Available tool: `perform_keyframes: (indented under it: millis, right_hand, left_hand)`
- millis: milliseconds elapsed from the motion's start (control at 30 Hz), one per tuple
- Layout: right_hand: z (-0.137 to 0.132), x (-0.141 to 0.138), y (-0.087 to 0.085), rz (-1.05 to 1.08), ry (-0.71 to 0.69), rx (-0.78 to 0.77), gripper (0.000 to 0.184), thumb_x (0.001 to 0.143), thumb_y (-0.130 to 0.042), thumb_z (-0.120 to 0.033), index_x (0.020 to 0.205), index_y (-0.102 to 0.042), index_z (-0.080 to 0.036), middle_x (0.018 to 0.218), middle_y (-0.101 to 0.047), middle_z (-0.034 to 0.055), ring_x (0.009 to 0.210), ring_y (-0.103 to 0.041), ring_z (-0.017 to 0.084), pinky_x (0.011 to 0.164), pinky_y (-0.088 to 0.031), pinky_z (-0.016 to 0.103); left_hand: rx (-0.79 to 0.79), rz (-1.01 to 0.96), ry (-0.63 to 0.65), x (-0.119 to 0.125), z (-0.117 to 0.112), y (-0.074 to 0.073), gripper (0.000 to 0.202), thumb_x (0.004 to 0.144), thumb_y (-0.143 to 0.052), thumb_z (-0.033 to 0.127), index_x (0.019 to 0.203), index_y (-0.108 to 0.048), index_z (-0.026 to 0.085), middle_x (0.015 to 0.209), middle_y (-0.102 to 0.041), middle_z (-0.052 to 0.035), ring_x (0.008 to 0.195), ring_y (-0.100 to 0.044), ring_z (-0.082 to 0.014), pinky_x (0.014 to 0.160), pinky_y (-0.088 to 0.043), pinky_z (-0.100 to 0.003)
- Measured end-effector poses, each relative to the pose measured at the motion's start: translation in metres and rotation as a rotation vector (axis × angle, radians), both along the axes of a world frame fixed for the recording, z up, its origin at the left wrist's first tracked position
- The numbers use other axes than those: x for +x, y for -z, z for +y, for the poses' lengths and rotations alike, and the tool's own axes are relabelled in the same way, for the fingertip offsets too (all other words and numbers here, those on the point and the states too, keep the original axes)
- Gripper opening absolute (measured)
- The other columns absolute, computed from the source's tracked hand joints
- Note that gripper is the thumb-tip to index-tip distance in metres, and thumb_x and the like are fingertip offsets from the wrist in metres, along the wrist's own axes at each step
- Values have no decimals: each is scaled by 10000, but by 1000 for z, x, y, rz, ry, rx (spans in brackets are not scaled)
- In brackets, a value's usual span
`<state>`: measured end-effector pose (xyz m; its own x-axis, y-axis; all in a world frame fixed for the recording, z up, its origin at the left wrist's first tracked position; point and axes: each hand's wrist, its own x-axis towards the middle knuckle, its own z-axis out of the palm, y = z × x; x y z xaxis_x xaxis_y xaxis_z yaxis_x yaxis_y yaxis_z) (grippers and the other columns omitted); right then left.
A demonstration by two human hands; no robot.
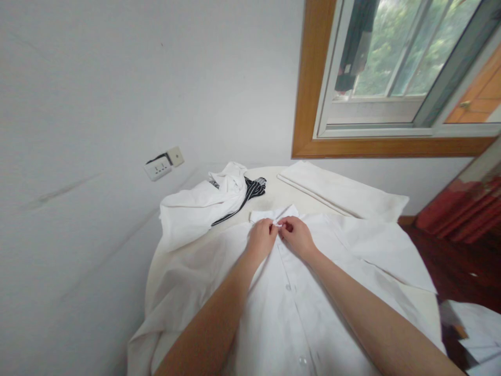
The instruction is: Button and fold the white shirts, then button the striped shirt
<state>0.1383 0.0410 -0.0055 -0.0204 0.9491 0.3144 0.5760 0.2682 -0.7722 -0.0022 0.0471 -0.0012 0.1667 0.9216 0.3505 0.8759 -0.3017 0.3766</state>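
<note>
A white shirt [270, 318] of thin, smooth cloth lies spread on the rounded, cream-coloured worktop [274, 189], covering most of its near part. Its long axis runs from near to far, with the collar [290, 210] at the far end and the body continuing past the near edge of view. The straight placket [293, 303] leans a little left as it goes away, dotted with small, round, pale buttons [288, 287]. The left side of the cloth falls in soft, loose folds; the right side lies flatter, with a long crease.

The left hand [261, 237] and the right hand [299, 237] come in from the near side and nearly meet at the middle of the collar. Each grip is closed to a fine pinch, thumb against fingers, with hold of the shirt at the collar's front; the exact bit of cloth between the fingertips is too small to tell.

Far left lies a crumpled white garment [191, 209], rumpled and rounded, with black striped fabric [256, 189] showing just beside it. Far right, a folded white cloth [344, 190] makes a flat, long shape, slanting nearer toward the right
</note>
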Motion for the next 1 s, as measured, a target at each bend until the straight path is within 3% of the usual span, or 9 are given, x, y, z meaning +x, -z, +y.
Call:
perform_keyframes:
  millis: [267, 667, 1000]
  right_hand:
    - [-3, -1, -3, -78, -5, 118, 111, 782, -564, -158, 798, -672, -180, 810, -590, 20, 735, -549, 140, 697, -420, 249]
    - [-20, 1, -19, -590, -70, 166, 268, 940, -449, -231, 910, -715, -236, 897, -645, 37, 834, -583, 150, 655, -371, 236]
    - [-17, 5, -19, -598, -92, 186, 265, 938, -454, -221, 938, -720, -226, 901, -653, 41, 853, -585, 151, 688, -385, 229]
  left_hand:
    - [0, -27, -26, -1, 2, 3, 164, 883, -459, 201, 812, -606, 183, 840, -654, -53, 837, -583, -177, 757, -393, -272]
    - [-6, -78, -40, -3, 3, 5, 174, 876, -453, 184, 828, -619, 177, 851, -667, -59, 843, -594, -182, 769, -404, -274]
    - [19, -114, 33, -6, 4, 5, 161, 870, -481, 214, 767, -602, 185, 773, -642, -32, 756, -571, -159, 718, -396, -256]
